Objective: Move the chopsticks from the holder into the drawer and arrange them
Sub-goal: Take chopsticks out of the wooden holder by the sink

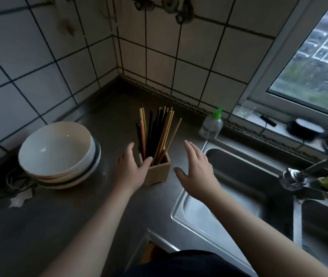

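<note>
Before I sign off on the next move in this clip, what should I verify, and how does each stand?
1. Chopsticks all in the holder: ok.
2. Holder upright: ok.
3. Left hand at the holder, thumb on its rim: ok; firm grip: cannot tell.
4. Right hand free, fingers spread, beside the holder: ok.
5. Drawer open and ready: cannot tell, not clearly in view.
6. Stacked bowls apart from the holder: ok.

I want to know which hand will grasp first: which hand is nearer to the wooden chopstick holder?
Left. The left hand is against the left side of the holder, thumb at its rim; the right hand hovers apart on its right, open.
</note>
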Action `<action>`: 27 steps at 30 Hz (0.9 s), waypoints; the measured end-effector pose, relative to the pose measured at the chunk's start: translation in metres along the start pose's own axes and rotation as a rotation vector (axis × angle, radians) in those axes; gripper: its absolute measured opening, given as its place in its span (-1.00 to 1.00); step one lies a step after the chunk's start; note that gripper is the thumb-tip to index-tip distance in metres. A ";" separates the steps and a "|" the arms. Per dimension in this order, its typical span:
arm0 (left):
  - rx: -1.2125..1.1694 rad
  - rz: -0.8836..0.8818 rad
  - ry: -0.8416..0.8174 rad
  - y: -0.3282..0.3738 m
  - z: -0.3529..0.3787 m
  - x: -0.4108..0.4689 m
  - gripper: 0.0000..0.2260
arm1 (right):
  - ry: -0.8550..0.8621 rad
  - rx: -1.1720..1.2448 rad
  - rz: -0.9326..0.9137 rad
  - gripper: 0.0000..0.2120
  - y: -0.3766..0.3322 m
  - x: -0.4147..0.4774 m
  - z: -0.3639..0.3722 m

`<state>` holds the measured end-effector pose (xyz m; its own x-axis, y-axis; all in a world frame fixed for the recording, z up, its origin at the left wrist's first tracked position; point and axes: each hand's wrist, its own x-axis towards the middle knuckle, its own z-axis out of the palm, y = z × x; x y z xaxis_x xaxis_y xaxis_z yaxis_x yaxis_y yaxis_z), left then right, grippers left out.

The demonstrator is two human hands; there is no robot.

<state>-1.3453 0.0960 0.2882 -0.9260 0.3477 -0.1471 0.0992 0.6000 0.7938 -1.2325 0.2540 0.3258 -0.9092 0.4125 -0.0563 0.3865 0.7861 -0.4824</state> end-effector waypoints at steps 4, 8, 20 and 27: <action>-0.181 -0.095 -0.086 0.021 -0.010 0.039 -0.48 | -0.078 0.337 0.207 -0.24 -0.022 0.047 0.010; -0.245 -0.092 -0.131 0.029 -0.008 0.061 -0.83 | -0.085 0.844 0.330 -0.55 -0.035 0.068 0.011; -0.289 -0.075 -0.135 0.023 0.000 0.074 -0.79 | 0.150 0.962 0.423 -0.90 -0.052 0.109 0.029; -0.391 0.002 -0.058 0.021 0.011 0.067 -0.81 | 0.169 0.942 0.367 -0.82 -0.051 0.100 0.031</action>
<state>-1.4014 0.1400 0.2886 -0.9027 0.3955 -0.1693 -0.0552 0.2838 0.9573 -1.3482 0.2411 0.3180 -0.6977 0.6713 -0.2500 0.2919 -0.0522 -0.9550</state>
